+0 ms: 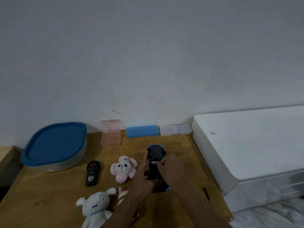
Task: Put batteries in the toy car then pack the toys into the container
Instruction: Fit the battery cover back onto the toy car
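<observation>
A blue toy car [155, 155] lies upside down on the wooden table [49, 195], its black underside facing up. My left hand [141, 180] grips its left side and near end. My right hand [171, 168] presses on the middle of the underside from the right; whether it holds a battery is hidden. A black remote [93, 172] lies to the left. A pink panda plush [123, 168] sits beside the car, and a white dog plush [97, 206] lies nearer me. A grey container with a blue lid [54, 145] stands at the back left.
Along the wall stand a pink clear box [111, 132], a blue case [142, 131] and a clear compartment box [175, 130]. A white appliance [250, 142] borders the table's right edge. A dark screwdriver [207, 195] lies near that edge. Another small plush [122, 194] peeks out behind my left forearm.
</observation>
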Motion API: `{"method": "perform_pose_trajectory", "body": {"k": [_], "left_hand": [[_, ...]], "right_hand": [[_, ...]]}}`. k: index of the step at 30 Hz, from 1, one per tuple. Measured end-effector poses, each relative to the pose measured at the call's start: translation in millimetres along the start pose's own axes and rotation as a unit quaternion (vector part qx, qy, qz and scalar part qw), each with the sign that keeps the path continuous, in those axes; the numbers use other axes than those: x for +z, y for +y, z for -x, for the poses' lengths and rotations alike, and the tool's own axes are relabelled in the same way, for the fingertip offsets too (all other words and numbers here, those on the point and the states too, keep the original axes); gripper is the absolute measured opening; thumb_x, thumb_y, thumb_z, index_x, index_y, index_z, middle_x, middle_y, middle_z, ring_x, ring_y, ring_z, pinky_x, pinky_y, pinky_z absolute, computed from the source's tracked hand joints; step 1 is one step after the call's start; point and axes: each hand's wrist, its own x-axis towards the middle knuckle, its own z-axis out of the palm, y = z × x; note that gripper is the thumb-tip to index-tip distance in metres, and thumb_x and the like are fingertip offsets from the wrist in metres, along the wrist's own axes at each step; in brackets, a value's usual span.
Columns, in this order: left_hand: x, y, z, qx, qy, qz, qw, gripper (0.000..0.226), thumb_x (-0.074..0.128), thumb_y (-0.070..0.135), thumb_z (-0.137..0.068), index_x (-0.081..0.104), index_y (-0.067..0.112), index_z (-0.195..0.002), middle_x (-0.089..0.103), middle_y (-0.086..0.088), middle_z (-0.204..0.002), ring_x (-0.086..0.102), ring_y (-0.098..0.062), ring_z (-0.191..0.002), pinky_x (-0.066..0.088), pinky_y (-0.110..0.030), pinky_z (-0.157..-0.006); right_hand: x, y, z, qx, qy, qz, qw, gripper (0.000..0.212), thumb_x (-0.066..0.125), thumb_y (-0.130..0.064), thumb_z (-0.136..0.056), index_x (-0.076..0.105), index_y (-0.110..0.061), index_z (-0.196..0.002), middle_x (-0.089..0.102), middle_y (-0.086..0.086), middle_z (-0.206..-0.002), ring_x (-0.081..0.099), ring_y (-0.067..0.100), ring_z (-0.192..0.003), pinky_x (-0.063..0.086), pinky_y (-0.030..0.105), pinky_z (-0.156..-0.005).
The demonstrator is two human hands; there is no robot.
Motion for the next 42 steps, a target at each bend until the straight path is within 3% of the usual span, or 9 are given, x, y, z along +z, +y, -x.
{"method": "perform_pose_trajectory", "body": {"k": [3,8,13,17,22,27,30,33,42], "left_hand": [[2.5,0.7,-2.4,0.002,0.002,0.011,1.000,0.091,0.065,-0.014,-0.081,0.022,0.023,-0.152,0.060,0.009,-0.126,0.061,-0.003,-0.114,0.050,-0.008,-0.078],[-5.2,-0.5,-3.1,-0.008,-0.017,0.011,1.000,0.102,0.070,-0.003,-0.067,0.025,0.036,-0.150,0.071,0.010,-0.114,0.068,-0.008,-0.104,0.056,-0.030,-0.086],[0.3,-4.0,-4.2,-0.025,-0.018,0.043,0.999,0.103,0.075,0.002,-0.065,0.027,0.045,-0.146,0.069,0.002,-0.120,0.066,-0.020,-0.110,0.051,-0.054,-0.097],[8.7,-5.9,-4.2,-0.044,-0.027,0.064,0.997,0.105,0.076,0.002,-0.064,0.028,0.048,-0.145,0.066,-0.003,-0.125,0.064,-0.027,-0.115,0.048,-0.058,-0.098],[14.0,-0.6,-8.0,-0.050,-0.041,0.083,0.994,0.104,0.074,-0.003,-0.067,0.029,0.047,-0.145,0.065,-0.009,-0.126,0.065,-0.032,-0.112,0.050,-0.060,-0.095],[13.1,8.5,-5.0,-0.045,-0.047,0.084,0.994,0.101,0.073,-0.003,-0.066,0.033,0.049,-0.142,0.066,-0.006,-0.124,0.064,-0.029,-0.113,0.050,-0.057,-0.097],[12.9,11.3,-5.7,-0.043,-0.048,0.074,0.995,0.100,0.073,-0.001,-0.067,0.033,0.050,-0.142,0.066,-0.003,-0.124,0.064,-0.028,-0.114,0.050,-0.056,-0.098],[11.8,11.3,-6.2,-0.051,-0.047,0.079,0.994,0.104,0.075,0.001,-0.066,0.028,0.052,-0.145,0.066,-0.004,-0.126,0.063,-0.030,-0.114,0.050,-0.058,-0.096],[7.9,10.0,-7.4,-0.105,-0.036,0.110,0.988,0.111,0.080,0.002,-0.059,0.029,0.054,-0.143,0.064,-0.005,-0.129,0.063,-0.031,-0.114,0.052,-0.055,-0.095]], "right_hand": [[-4.7,3.8,-0.9,-0.012,-0.022,-0.023,0.999,0.017,0.061,-0.021,-0.090,0.071,-0.010,-0.081,0.065,-0.001,-0.072,0.051,0.001,-0.055,0.034,0.008,-0.048],[-27.1,14.9,0.6,0.053,-0.087,-0.217,0.971,0.028,0.057,-0.032,-0.094,0.072,-0.013,-0.080,0.068,0.000,-0.070,0.060,0.009,-0.060,0.047,0.021,-0.057],[-45.2,23.6,-3.0,0.195,-0.162,-0.425,0.869,0.023,0.047,-0.027,-0.093,0.063,-0.011,-0.089,0.046,-0.002,-0.063,0.034,0.008,-0.046,0.025,0.021,-0.038],[-59.3,30.1,-6.0,0.165,-0.198,-0.516,0.817,0.025,0.035,-0.011,-0.093,0.060,-0.008,-0.097,0.052,0.001,-0.063,0.027,0.007,-0.038,0.017,0.018,-0.034],[-66.1,41.8,-11.4,0.128,-0.201,-0.447,0.862,0.014,0.042,-0.017,-0.099,0.054,-0.011,-0.098,0.071,0.011,-0.093,0.029,0.006,-0.038,0.021,0.018,-0.034],[-62.2,48.2,-16.4,0.087,-0.144,-0.382,0.909,0.014,0.057,-0.027,-0.094,0.053,-0.017,-0.103,0.075,0.005,-0.089,0.039,0.006,-0.038,0.030,0.021,-0.037],[-60.0,44.3,-19.7,0.040,-0.103,-0.309,0.945,0.015,0.067,-0.031,-0.086,0.057,-0.022,-0.093,0.074,-0.002,-0.086,0.062,0.010,-0.072,0.047,0.028,-0.059],[-58.9,34.2,-21.0,-0.034,-0.081,-0.205,0.975,0.016,0.072,-0.028,-0.082,0.059,-0.019,-0.083,0.065,-0.005,-0.090,0.059,0.007,-0.084,0.042,0.020,-0.063],[-54.4,14.1,-25.7,-0.179,-0.061,-0.086,0.978,0.011,0.070,-0.027,-0.083,0.061,-0.024,-0.077,0.061,-0.014,-0.080,0.057,0.002,-0.079,0.042,0.014,-0.063]]}}
